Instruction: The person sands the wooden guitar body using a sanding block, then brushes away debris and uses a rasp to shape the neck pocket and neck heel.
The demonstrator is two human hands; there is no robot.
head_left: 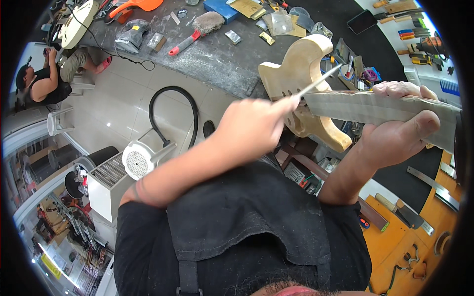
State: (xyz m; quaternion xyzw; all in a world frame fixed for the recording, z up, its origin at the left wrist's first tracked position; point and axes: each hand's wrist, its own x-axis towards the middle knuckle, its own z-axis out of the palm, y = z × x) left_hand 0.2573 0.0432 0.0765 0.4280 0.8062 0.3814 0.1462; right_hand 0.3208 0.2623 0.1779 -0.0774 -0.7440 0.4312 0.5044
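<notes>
An unfinished wooden electric guitar body rests by the bench edge, its neck running to the right under beige-grey covering that looks like tape. My right hand is wrapped round that neck, thumb along the near side and fingers over the far side. In my left hand, slightly blurred, is a thin pale rod, file-like in shape. It slants up and to the right across the guitar where neck and body meet. Whether its edge touches the wood cannot be made out.
On the dark workbench lie a red-handled brush, a clear plastic-wrapped item and a phone. A white stool and black hose stand at left. Another person sits farther left. Tools hang at right.
</notes>
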